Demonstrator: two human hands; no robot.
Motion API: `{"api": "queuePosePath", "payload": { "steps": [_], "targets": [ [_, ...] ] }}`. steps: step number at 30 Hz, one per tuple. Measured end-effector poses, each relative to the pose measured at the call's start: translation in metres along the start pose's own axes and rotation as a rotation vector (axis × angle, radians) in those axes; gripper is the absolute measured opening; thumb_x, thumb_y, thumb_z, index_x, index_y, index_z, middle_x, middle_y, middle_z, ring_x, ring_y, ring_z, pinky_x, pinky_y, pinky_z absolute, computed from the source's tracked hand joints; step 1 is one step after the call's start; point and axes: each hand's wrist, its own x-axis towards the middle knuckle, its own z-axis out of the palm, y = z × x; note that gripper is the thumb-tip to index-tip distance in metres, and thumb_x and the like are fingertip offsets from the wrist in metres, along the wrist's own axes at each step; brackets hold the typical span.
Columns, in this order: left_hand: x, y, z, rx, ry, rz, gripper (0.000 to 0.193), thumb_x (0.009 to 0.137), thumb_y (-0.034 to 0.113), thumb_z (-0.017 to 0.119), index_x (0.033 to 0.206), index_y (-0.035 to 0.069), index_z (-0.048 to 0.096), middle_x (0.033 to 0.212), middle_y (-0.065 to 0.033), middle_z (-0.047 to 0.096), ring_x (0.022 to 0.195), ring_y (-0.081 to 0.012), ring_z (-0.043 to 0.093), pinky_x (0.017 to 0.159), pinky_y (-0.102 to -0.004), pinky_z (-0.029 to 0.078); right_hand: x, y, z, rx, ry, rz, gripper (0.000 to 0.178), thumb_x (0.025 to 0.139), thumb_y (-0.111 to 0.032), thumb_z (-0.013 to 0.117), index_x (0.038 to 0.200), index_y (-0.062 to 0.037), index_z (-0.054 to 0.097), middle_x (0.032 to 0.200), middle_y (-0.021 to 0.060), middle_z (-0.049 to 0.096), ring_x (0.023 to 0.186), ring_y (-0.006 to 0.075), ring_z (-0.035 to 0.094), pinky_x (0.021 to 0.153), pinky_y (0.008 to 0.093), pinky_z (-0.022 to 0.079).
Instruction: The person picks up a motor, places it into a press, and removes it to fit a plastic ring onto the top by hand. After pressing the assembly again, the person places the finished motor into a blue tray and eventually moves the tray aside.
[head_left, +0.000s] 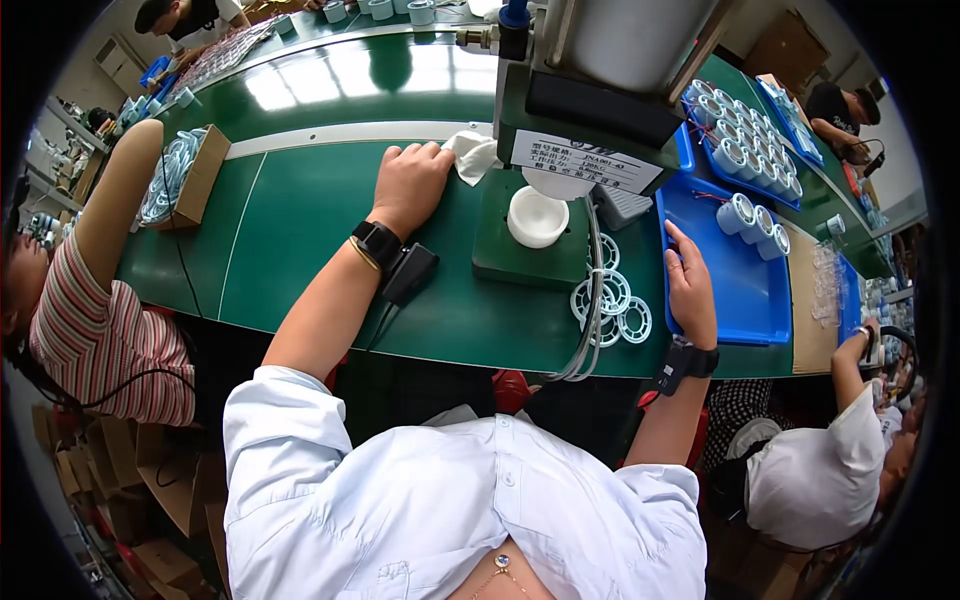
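Blue tray [738,312] and cloth [474,158] flanking a press [590,100].
Left hand [413,183] curls beside the cloth, grip hidden; right hand [690,285], loosely open, seemingly empty, lies at the tray's rim; a bump could jostle its cylinders [760,225].

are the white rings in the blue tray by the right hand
No, the rings lie on the green table, to the left of the tray and the right hand.
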Motion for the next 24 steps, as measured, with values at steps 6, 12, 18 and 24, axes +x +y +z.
{"api": "queuePosePath", "payload": {
  "steps": [6,12,18,24],
  "targets": [
    [0.002,-0.005,-0.006,0.036,0.110,0.128,0.007,0.087,0.014,0.054,0.086,0.016,0.060,0.086,0.0009,0.062,0.086,-0.0184,0.063,0.075,-0.0354,0.043,-0.001,-0.001,0.000,-0.005,0.010,-0.004,0.039,0.099,-0.011,0.045,0.137,-0.0016,0.050,0.133,0.0170,0.055,0.121,0.0281,0.053,0.104,0.0341,0.039],
    [0.005,-0.003,0.007,-0.136,0.102,0.040,0.004,0.086,0.014,0.057,0.087,0.015,0.061,0.087,-0.0020,0.062,0.088,-0.0217,0.063,0.075,-0.0372,0.046,-0.001,0.001,-0.003,-0.028,0.048,-0.069,0.037,0.098,-0.010,0.045,0.134,-0.0016,0.051,0.130,0.0185,0.056,0.118,0.0321,0.055,0.102,0.0366,0.041],
    [-0.007,-0.027,0.015,-0.583,0.143,-0.088,0.013,0.083,0.015,0.066,0.094,0.008,0.066,0.089,-0.0114,0.061,0.084,-0.0306,0.062,0.071,-0.0408,0.050,0.002,0.003,0.002,-0.019,0.068,-0.053,0.037,0.098,-0.009,0.045,0.133,-0.0003,0.053,0.130,0.0186,0.057,0.120,0.0290,0.054,0.103,0.0333,0.039],
    [-0.013,-0.025,0.004,-0.913,-0.046,-0.301,0.016,0.087,0.016,0.066,0.095,0.002,0.064,0.082,-0.0081,0.058,0.068,-0.0176,0.054,0.064,-0.0306,0.046,0.000,0.006,0.001,0.029,0.070,-0.103,0.036,0.097,-0.009,0.047,0.132,-0.0006,0.054,0.127,0.0192,0.058,0.118,0.0321,0.056,0.102,0.0349,0.041]
  ]
}}
